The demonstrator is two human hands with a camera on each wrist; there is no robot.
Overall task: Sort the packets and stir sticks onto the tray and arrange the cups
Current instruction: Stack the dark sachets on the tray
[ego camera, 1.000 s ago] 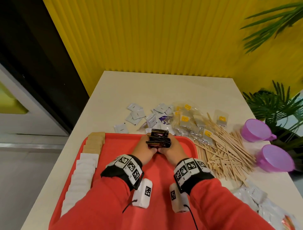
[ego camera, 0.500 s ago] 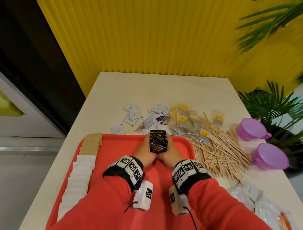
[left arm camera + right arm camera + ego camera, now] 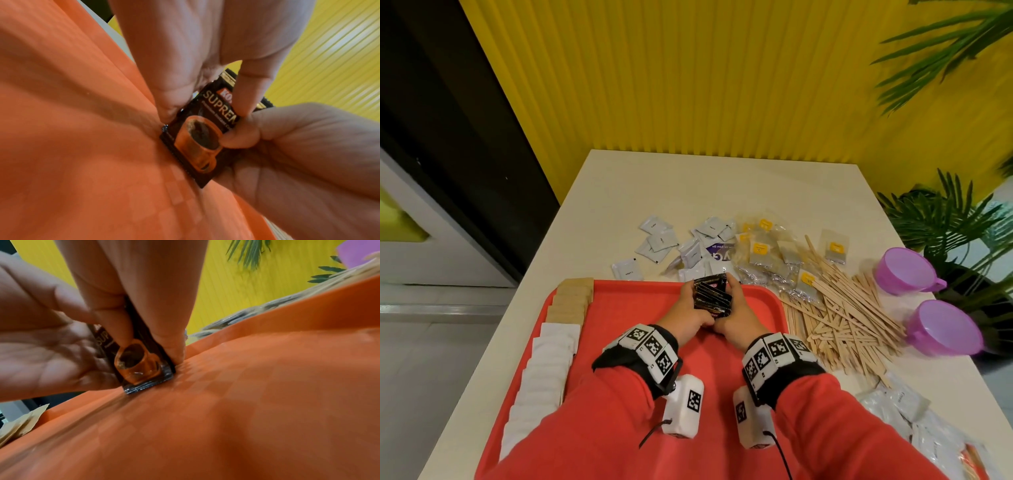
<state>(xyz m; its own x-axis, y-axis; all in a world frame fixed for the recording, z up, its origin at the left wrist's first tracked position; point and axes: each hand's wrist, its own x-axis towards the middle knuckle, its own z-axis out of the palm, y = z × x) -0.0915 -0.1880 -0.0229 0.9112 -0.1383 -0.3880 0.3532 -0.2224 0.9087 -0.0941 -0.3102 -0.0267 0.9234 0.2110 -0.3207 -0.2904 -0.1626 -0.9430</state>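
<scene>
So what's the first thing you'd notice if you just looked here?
Probably the bright red tray, where the left hand and the right hand squeeze a stack of black coffee packets between them. Then the heap of wooden stir sticks right of it, beside two purple cups.

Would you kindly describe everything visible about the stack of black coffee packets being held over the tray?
The stack of black coffee packets is a bunch of glossy dark sachets with crimped edges; the front one shows an orange cup of coffee and pale lettering. It stands on edge, its lower edge touching the red tray near the far rim. The left hand and right hand grip it from either side, thumbs on the front packet.
</scene>
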